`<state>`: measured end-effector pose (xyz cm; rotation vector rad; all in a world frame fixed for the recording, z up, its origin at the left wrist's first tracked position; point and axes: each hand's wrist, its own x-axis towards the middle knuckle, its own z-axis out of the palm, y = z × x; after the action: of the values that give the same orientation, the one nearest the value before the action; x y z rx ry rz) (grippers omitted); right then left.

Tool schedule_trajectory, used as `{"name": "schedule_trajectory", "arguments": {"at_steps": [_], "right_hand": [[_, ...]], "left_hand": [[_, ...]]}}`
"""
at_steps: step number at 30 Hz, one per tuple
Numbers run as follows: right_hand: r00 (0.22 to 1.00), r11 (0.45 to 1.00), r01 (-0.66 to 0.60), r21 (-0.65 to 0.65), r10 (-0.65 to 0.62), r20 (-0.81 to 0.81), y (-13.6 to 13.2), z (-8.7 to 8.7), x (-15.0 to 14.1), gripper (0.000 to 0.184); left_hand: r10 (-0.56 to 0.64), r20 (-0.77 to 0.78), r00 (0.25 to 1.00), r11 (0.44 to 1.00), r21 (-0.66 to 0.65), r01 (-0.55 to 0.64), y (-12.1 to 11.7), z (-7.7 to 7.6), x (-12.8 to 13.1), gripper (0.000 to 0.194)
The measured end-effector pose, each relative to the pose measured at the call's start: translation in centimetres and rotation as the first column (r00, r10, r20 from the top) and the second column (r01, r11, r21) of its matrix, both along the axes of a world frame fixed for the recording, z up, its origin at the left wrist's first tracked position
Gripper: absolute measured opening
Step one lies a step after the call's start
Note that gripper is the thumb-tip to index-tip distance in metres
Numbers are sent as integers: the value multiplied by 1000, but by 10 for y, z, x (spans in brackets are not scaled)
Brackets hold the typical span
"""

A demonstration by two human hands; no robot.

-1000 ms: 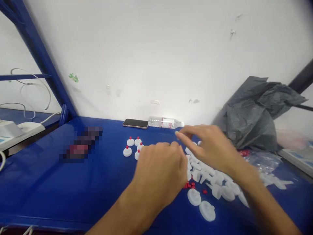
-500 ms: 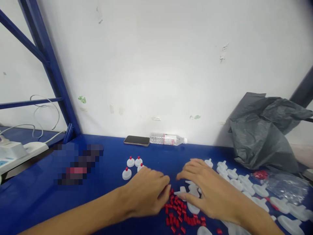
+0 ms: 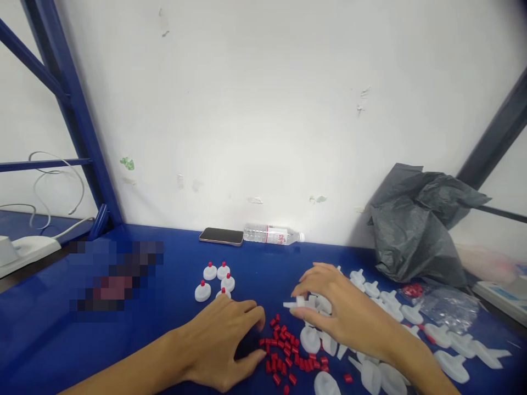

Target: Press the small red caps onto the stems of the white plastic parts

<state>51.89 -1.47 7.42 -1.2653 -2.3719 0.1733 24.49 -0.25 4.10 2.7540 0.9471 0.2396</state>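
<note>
Between the thumb and fingertips of my right hand (image 3: 335, 299) is a white plastic spout cap (image 3: 300, 302), its thin nozzle pointing left. My left hand (image 3: 224, 340) is open, thumb and index finger apart, at the left edge of a spread of small red tip caps (image 3: 284, 345). Whether a fingertip touches a tip cap I cannot tell. Beyond my left hand stand several white spout caps with red tips (image 3: 203, 291), one partly behind the hand. Loose white spout caps (image 3: 310, 340) lie below and to the right of my right hand, some hidden under the forearm.
A phone (image 3: 221, 236) and a clear water bottle (image 3: 272, 234) lie along the wall. At the right are a dark grey plastic bag (image 3: 415, 225) and a clear bag (image 3: 448, 307) with red pieces. A power strip (image 3: 35, 249) sits far left; a blurred patch covers part of the blue table.
Another red-tipped spout cap now shows by the group on the left. My left hand has opened beside the red tip caps. My right fingers have closed on a white spout cap. The view has shifted right.
</note>
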Motion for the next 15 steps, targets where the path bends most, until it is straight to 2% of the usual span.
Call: {"name": "schedule_trajectory", "arguments": {"at_steps": [3, 6, 11, 15], "right_hand": [[1000, 996, 26, 89, -25, -18, 3, 0, 1, 27], [999, 987, -13, 162, 7, 38, 8, -5, -5, 20], [997, 988, -60, 142, 52, 56, 7, -12, -17, 18], [997, 987, -70, 144, 64, 45, 3, -12, -20, 18]], "left_hand": [[1, 22, 1000, 999, -38, 0, -2, -4, 3, 19], [-17, 27, 999, 1000, -21, 18, -1, -8, 4, 16], [-81, 38, 996, 997, 6, 81, 4, -7, 2, 8], [-53, 114, 992, 999, 17, 52, 9, -2, -1, 7]]}}
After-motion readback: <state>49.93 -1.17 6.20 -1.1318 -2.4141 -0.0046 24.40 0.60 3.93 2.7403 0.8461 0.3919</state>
